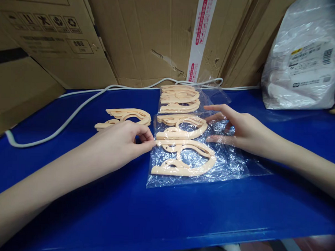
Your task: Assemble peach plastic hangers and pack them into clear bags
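Her left hand [128,138] pinches the edge of the clear bag [199,159] of peach hangers on the blue table [126,212]; the right hand [238,130] rests open on it. A loose hanger [126,116], white cable [74,111] and cardboard boxes [132,36] crowd behind.

Two bare forearms reach in from the near corners, meeting toward the middle of the scene. The left hand [125,140] lies knuckles up, its fingers curled inward, thumb and forefinger pinched together at their tips and pointing right. The right hand [236,129] sits slightly farther back, palm turned left and down, fingers spread and loosely bent, the forefinger stretched out toward the left, thumb low beneath it. Both wrists are straight and sleeveless.
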Demonstrator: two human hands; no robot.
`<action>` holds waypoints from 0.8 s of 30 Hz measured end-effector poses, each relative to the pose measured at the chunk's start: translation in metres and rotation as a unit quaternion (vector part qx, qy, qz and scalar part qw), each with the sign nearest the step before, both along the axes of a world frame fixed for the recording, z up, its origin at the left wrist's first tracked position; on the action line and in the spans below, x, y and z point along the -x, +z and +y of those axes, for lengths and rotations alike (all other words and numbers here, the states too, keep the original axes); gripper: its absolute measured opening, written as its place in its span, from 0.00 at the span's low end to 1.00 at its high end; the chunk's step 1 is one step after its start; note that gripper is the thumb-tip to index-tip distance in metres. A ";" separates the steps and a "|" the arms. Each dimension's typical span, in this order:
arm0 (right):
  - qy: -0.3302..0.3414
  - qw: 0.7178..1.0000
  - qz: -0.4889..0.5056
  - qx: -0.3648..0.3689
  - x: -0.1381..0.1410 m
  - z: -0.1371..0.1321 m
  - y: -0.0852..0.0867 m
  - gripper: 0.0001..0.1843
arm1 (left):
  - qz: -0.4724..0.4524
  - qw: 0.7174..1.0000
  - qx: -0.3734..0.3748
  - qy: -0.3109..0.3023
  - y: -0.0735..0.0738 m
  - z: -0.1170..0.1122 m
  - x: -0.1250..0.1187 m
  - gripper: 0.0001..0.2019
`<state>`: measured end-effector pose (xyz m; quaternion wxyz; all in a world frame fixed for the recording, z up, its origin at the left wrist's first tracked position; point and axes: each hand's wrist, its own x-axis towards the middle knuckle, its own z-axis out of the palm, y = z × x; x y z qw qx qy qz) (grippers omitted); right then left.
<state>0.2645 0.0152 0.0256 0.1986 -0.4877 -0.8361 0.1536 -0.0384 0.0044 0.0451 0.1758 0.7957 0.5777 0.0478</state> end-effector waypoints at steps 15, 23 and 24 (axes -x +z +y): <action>0.000 1.000 -0.010 0.010 -0.026 0.006 0.003 0.40 | 0.083 0.975 -0.151 -0.137 0.012 0.054 0.090 0.49; -0.024 0.999 -0.030 -0.035 -0.030 0.008 0.010 0.34 | 0.091 0.990 -0.075 -0.075 0.012 0.059 0.092 0.44; -0.026 0.998 -0.030 -0.039 -0.030 0.008 0.011 0.34 | 0.091 0.991 -0.074 -0.071 0.013 0.060 0.092 0.44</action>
